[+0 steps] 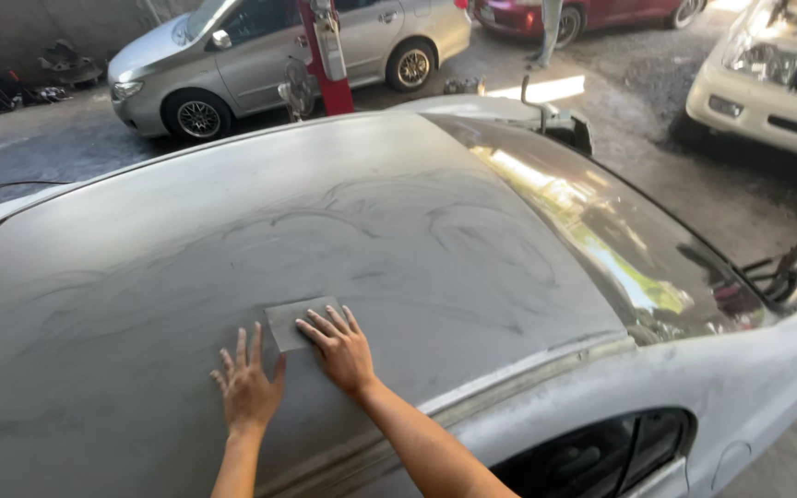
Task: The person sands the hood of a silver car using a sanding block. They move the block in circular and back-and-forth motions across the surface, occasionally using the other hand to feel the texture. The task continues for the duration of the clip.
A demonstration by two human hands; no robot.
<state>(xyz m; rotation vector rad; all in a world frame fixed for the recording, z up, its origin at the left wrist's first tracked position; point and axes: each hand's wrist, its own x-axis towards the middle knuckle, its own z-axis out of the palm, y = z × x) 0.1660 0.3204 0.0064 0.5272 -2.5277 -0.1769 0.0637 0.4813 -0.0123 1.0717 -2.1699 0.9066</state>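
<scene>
Sandpaper sheet (299,322), grey, lies flat on the dull sanded car roof (232,231), near its side edge above the door window (601,447). Right hand (341,349) presses on the sheet's near corner, fingers (320,325) spread flat, likely to spread pressure evenly. Left hand (248,385) rests open-palmed on bare roof just beside it, holding nothing, apparently as a brace. Windscreen (601,231) lies to the right.

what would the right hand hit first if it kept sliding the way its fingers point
The right hand already rests on the grey sanding sheet; beyond it lies only dusty car roof, apparently free to the far edge.
</scene>
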